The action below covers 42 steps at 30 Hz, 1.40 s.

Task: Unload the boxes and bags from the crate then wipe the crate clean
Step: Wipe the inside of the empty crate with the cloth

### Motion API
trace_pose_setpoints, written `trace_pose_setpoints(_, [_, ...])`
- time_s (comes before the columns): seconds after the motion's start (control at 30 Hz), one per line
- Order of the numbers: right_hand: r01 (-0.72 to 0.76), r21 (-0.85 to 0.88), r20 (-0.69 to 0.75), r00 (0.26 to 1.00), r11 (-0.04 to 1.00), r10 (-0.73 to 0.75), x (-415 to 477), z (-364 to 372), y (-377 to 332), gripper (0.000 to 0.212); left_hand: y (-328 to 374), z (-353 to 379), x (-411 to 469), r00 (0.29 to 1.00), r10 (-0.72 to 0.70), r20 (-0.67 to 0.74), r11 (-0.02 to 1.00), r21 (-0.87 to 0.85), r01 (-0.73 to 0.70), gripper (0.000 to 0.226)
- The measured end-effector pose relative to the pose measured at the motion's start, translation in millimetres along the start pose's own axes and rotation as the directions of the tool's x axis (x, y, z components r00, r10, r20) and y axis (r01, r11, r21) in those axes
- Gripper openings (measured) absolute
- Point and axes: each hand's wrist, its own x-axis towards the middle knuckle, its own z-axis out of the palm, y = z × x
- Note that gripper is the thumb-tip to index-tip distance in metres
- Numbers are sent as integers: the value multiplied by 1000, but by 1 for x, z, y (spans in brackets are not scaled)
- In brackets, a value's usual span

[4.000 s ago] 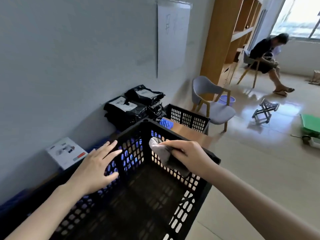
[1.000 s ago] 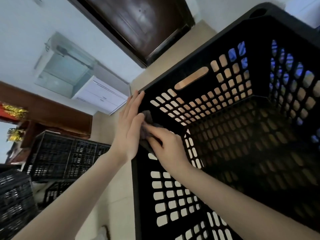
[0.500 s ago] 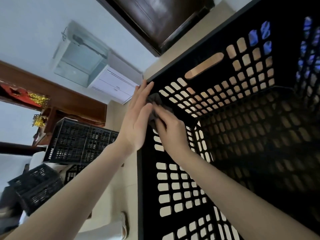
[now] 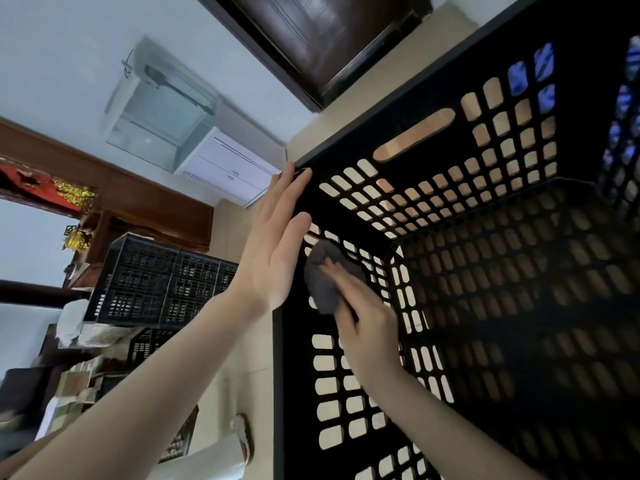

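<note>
The black perforated crate (image 4: 450, 258) fills the right of the tilted head view, and nothing lies inside it. My left hand (image 4: 273, 244) lies flat with straight fingers against the outside of the crate's near corner, fingertips at the rim. My right hand (image 4: 363, 323) is inside the crate and holds a crumpled grey cloth (image 4: 325, 278) against the inner side wall near that corner.
Stacked black crates (image 4: 162, 282) stand on the floor to the left, with boxes and bags below them. A white cabinet (image 4: 232, 168) with a glass tank (image 4: 159, 109) stands by the wall. A dark wooden door (image 4: 329, 36) is at the top. A slippered foot (image 4: 239, 434) shows by the crate.
Four seconds ago my view was level and I wiped the crate's far rim. In the last second my right hand slid the cloth down the inner wall, away from the corner; my left hand stayed flat there.
</note>
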Motion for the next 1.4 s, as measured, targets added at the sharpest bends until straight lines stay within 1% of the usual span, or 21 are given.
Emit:
trace_pose_setpoints(0.1, [-88,-38,17,996,995,88,32,3,11,46,1,1,0,1000,0,1,1000,-1,0,57])
trace_pose_setpoints(0.17, [-197,-38,21,980,980,198,52,1,19,44,1,2,0,1000,-4,1,1000,0,4,57])
trace_pose_setpoints(0.23, [-236,-46,25,971,971,237,57,-2,25,41,1,2,1,1000,-6,1,1000,-4,6,57])
trace_pose_setpoints(0.33, [-181,-53,44,982,982,183,30,-7,21,37,1,2,1,1000,-2,-6,1000,-11,2,57])
trace_pose_setpoints(0.43, [-73,-29,-10,997,997,73,-15,-16,14,32,1,1,1,1000,-12,-5,1000,-11,12,57])
trace_pose_setpoints(0.5, [-47,-22,-43,998,999,46,-35,-20,15,33,1,1,0,1000,-17,0,1000,-4,17,58])
trace_pose_setpoints(0.57, [-51,-33,-58,997,998,49,-37,-19,17,36,2,1,0,1000,-13,-4,1000,-1,13,58])
trace_pose_setpoints(0.63, [-68,-82,-67,996,994,63,-25,-13,21,40,3,1,0,1000,-16,-5,1000,1,16,58])
trace_pose_setpoints(0.73, [-176,-125,-80,983,976,167,12,-4,32,49,5,1,0,1000,-25,-5,1000,1,25,58])
trace_pose_setpoints(0.8, [-248,-143,-82,968,958,239,38,-2,42,45,6,1,0,1000,-28,-9,1000,1,28,58])
trace_pose_setpoints(0.83, [-263,-147,-88,964,954,252,45,-3,46,43,6,1,0,999,-32,-10,999,1,32,58])
trace_pose_setpoints(0.93, [-230,-163,-76,972,959,220,37,-5,48,36,6,0,0,999,-47,-14,999,-5,47,59])
trace_pose_setpoints(1.07, [-177,-132,-29,984,975,175,-12,-22,45,30,8,1,-1,998,-55,-7,998,-11,55,58])
trace_pose_setpoints(1.17, [-136,-137,-23,991,981,134,-47,-33,42,31,9,1,-1,998,-60,-5,998,-11,60,56])
trace_pose_setpoints(1.23, [-118,-160,-40,993,980,113,-54,-30,42,34,9,1,0,998,-55,13,998,11,55,55])
trace_pose_setpoints(1.3, [-138,-189,-41,990,972,133,-40,-23,46,38,10,1,0,998,-50,47,997,68,46,55])
trace_pose_setpoints(1.4, [-255,-186,-50,967,949,250,4,-15,61,45,11,1,1,995,-47,93,988,154,32,56])
